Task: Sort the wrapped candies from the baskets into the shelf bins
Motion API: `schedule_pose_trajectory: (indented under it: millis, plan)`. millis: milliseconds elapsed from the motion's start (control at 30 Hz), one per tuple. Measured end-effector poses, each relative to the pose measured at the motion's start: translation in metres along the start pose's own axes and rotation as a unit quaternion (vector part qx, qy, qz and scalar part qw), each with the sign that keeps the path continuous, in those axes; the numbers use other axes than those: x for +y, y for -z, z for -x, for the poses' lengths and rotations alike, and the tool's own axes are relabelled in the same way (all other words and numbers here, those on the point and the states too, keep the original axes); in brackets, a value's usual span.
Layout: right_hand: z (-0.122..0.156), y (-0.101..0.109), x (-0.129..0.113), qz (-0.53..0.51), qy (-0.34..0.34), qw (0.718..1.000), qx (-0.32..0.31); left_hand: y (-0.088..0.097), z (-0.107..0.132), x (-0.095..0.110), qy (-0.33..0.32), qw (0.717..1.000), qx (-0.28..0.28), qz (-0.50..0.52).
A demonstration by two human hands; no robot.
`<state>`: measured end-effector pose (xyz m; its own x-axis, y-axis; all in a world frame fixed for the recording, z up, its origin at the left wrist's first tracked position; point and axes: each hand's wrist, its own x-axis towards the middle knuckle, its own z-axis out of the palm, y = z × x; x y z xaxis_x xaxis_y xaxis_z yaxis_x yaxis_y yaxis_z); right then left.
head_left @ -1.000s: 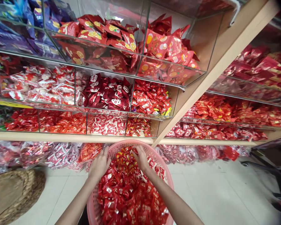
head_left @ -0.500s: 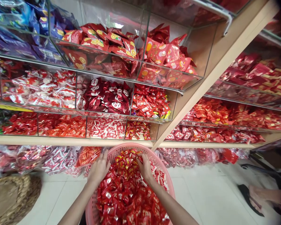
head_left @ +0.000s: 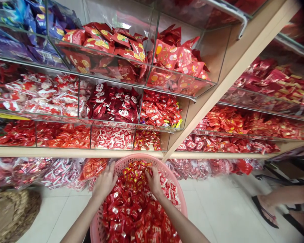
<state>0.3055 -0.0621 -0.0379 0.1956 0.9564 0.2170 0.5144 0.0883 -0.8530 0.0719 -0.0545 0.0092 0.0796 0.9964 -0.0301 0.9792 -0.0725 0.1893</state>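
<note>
Hands at a pink basket (head_left: 181,199), with gold-and-red candies (head_left: 134,177) between them.
Taking the basket as landmark, the gold-and-red candies lie inside its far part, immediately left of the right hand (head_left: 153,180), which is the nearer of the two; they form a loose heap with no clear long axis. The right hand reaches in over the contents, wrist bent inward, fingers curled at the heap's right edge; whether they pinch a piece cannot be told. The left hand (head_left: 105,182) lies over the basket's left rim, fingers fairly straight and pointing away from the person; its hold on the rim cannot be determined. Red-wrapped candies (head_left: 131,206) fill the basket's near part; white-and-red candies (head_left: 169,189) lie along its right side.
</note>
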Motion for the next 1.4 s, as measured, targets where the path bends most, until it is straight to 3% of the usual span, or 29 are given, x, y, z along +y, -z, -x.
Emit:
schedule_pose_trajectory:
  millis: [133,267,467,600,733,933,1100,1267,1400]
  plan:
    - [-0.008,0.010,0.003,-0.010,-0.027,0.999,0.022,0.000,0.000,0.000,0.001,1.000,-0.010,0.001]
    - [-0.016,0.021,0.002,-0.046,-0.104,0.993,0.037,-0.001,0.000,-0.001,0.001,1.000,-0.008,0.003]
    - [-0.022,0.029,-0.008,-0.154,-0.225,0.962,-0.016,-0.001,0.000,-0.001,-0.001,1.000,-0.002,-0.001]
    - [-0.025,0.027,-0.012,-0.205,-0.262,0.943,-0.021,-0.003,0.000,-0.001,-0.003,1.000,0.006,0.002]
    - [-0.030,0.025,-0.012,-0.197,-0.268,0.943,-0.018,-0.003,-0.001,-0.002,-0.005,1.000,0.005,0.004]
    - [-0.038,0.023,-0.002,-0.021,-0.195,0.980,0.039,0.001,0.000,0.000,0.000,1.000,0.002,0.003]
    - [-0.043,0.017,0.006,-0.073,-0.167,0.983,0.032,0.003,0.000,0.001,0.002,1.000,-0.003,0.002]
    - [-0.045,0.009,0.006,-0.126,-0.243,0.961,0.044,0.003,0.000,0.001,0.001,1.000,-0.006,0.004]
    - [-0.045,0.006,0.010,-0.153,-0.251,0.953,0.069,0.004,0.000,0.001,0.003,1.000,-0.012,0.013]
